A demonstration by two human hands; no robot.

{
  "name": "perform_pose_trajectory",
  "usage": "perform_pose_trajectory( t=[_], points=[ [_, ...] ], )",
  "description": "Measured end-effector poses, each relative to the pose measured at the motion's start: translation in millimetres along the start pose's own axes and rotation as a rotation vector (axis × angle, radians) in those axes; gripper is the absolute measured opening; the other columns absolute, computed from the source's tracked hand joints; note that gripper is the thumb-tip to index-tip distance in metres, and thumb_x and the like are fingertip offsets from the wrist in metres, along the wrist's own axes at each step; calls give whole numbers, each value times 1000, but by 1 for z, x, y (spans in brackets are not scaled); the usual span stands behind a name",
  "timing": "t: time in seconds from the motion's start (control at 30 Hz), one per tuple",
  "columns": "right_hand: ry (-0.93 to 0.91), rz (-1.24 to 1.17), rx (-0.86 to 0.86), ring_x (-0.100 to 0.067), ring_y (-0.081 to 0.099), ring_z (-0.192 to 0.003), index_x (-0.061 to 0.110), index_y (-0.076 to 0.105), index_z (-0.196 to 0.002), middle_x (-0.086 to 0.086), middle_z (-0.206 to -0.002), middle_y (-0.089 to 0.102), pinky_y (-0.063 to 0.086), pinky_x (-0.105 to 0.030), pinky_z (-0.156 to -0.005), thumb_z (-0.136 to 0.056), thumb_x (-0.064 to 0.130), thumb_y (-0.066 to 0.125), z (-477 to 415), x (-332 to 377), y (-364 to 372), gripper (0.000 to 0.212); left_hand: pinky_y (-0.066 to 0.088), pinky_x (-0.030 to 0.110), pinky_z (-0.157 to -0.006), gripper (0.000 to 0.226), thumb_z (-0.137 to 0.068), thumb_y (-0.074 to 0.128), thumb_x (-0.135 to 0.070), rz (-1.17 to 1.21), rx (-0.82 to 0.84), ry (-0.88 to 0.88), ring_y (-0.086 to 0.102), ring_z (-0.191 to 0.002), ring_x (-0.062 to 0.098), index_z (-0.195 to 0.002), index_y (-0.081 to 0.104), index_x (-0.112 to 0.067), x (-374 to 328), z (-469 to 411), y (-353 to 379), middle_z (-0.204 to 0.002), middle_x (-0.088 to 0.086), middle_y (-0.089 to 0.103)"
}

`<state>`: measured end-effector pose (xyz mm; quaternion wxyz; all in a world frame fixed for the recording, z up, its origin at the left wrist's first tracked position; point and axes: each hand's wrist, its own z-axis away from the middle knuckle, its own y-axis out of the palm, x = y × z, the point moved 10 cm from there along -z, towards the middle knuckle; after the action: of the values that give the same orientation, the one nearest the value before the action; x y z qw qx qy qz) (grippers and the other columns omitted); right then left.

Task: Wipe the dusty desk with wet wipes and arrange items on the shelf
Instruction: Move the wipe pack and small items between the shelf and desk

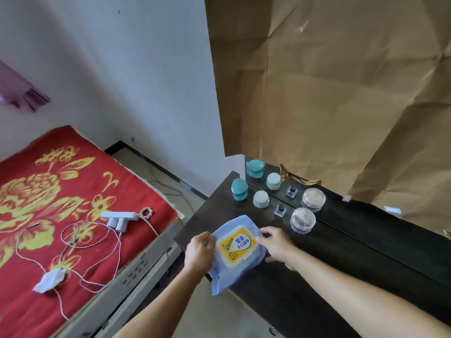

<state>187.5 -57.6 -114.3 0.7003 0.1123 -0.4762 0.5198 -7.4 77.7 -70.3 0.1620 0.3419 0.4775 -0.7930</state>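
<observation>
Wipe pack [238,248] is lying at the near left corner of the counter [341,252], its lower end hanging past the edge over the floor. The left hand [199,252] is gripping its left side, fingers curled round the edge. The right hand [275,245] is pinching the right side beside the yellow lid, thumb on top and the other fingers tucked under. The lid is looking closed, so I am guessing that opening it is the step in hand. With so much of the soft pack overhanging, a hard tug could be dragging it off the corner, and a forward jerk could be knocking over the clear jar [302,220] just beyond the right hand.
</observation>
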Motion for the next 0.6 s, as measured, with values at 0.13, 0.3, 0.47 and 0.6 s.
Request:
perform_pose_trajectory(
  t=[0.13, 0.3, 0.47, 0.6],
  points=[
    [-7, 94, -49, -22, 64, -89, 19, 61, -113, -3, -95, 63, 58, -42, -72, -83, 8, 64, -45, 19, 12, 33, 43, 33, -54, 29, -92, 48, -21, 47, 54, -53, 48, -57, 25, -68, 47, -6, 22, -46, 4, -57, 0, 47],
    [-17, 251, -140, -19, 60, -102, 21, 60, -117, 0, -113, 64, 53, -38, -86, -83, 7, 59, -96, 47, 28, 37, 37, 30, -57, 25, -96, 41, -22, -27, 162, -58, 48, -66, 18, -77, 47, -8, 35, -110, 15, -71, 1, 55],
    [19, 377, -158, -20, 56, -110, 23, 55, -124, -2, -123, 59, 46, -30, -91, -87, 9, 54, -138, 60, 50, 40, 35, 31, -60, 20, -96, 38, -29, -271, 362, -14, 51, -74, 21, -81, 38, -16, 47, -157, 30, -80, 0, 54],
    [55, 420, -179, -24, 50, -118, 23, 48, -133, -7, -126, 53, 40, -32, -97, -91, 14, 50, -145, 53, 60, 43, 37, 33, -71, 24, -96, 38, -37, -572, 468, 122, 53, -103, 24, -98, 43, -14, 45, -173, 38, -108, 4, 53]
  ],
)
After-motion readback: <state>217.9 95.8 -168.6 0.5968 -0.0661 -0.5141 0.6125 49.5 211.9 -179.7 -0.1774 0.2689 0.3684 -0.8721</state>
